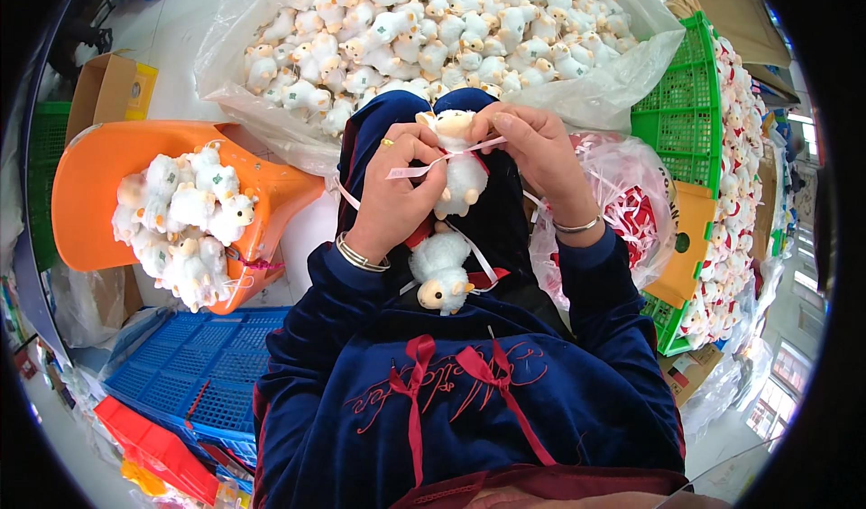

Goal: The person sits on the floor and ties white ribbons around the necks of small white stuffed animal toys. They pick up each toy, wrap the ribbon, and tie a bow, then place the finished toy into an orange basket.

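Between my two hands, above my lap, is a white plush sheep [464,182] with a cream head and feet. A pale pink ribbon [417,171] crosses its neck. My left hand [401,184] pinches the ribbon at the toy's left side, fingers closed. My right hand [539,152] is also closed, with thumb and finger on the ribbon's other side near the head. Just below, a second plush sheep [441,273] lies on my lap, its head toward me, with ribbon and a bit of red cloth beside it.
An orange chair [86,193] at the left carries a bunch of plush sheep [185,216]. Ahead, a large clear bag [230,53] holds many more. To the right are a bag of ribbons [631,225] and a green crate [672,94]. A blue crate [203,374] stands lower left.
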`<state>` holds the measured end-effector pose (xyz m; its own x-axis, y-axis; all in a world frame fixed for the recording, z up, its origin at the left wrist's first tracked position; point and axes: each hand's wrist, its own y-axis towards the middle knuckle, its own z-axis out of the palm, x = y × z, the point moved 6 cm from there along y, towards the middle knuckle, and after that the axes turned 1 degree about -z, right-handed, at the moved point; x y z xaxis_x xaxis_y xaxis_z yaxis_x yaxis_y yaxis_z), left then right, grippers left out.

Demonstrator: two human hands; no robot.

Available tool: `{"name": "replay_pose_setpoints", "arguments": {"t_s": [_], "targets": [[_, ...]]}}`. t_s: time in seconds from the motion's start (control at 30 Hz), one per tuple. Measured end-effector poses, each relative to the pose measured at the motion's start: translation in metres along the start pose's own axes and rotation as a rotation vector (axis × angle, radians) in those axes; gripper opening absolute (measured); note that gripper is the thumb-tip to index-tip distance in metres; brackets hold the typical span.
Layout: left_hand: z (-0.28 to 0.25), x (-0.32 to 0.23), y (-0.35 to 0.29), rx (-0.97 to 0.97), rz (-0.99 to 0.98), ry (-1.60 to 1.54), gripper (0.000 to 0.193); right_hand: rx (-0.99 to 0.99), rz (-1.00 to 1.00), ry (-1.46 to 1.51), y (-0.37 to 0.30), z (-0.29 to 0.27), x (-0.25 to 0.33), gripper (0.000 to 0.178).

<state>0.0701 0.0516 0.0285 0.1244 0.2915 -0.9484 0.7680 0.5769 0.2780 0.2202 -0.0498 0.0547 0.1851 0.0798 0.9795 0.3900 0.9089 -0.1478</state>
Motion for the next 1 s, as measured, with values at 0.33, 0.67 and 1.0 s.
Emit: {"name": "replay_pose_setpoints", "arguments": {"t_s": [0.33,0.67,1.0], "targets": [[-0.009,0.021,-0.013,0.014,-0.201,-0.099,0.008,0.034,-0.079,-0.139,0.003,-0.005,-0.021,0.026],[-0.02,-0.002,-0.006,0.134,-0.235,-0.159,0.005,0.025,-0.185,-0.596,-0.01,0.023,-0.002,0.024],[-0.057,-0.013,0.003,0.127,-0.174,-0.405,0.016,0.065,-0.269,-0.712,-0.01,0.028,0.002,0.011]]}}
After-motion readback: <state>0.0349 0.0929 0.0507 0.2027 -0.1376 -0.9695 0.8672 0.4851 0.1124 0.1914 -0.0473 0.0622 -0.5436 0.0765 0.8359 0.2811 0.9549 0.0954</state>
